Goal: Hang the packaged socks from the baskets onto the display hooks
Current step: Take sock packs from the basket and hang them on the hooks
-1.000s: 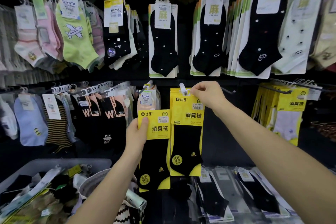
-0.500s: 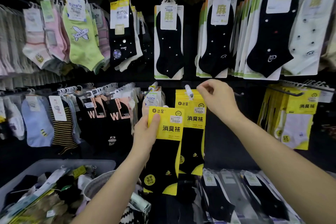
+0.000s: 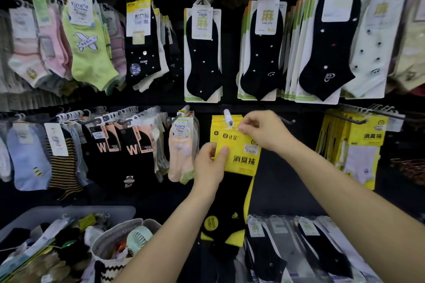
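The left hand (image 3: 210, 165), gripping the pack (image 3: 243, 158) by its edge, has raised it before the hung stack (image 3: 218, 122), and the right hand (image 3: 264, 132) now pinches its top beside the hook (image 3: 227, 116), so threading seems next.

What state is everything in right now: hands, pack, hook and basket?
Yellow-carded black sock pack: held up at the hook, threading unclear.
White-tipped metal display hook: carries matching yellow packs.
Left hand: pinches the pack's left edge.
Right hand: pinches the pack's top by the hook tip.
Grey plastic basket: holds loose sock packs.
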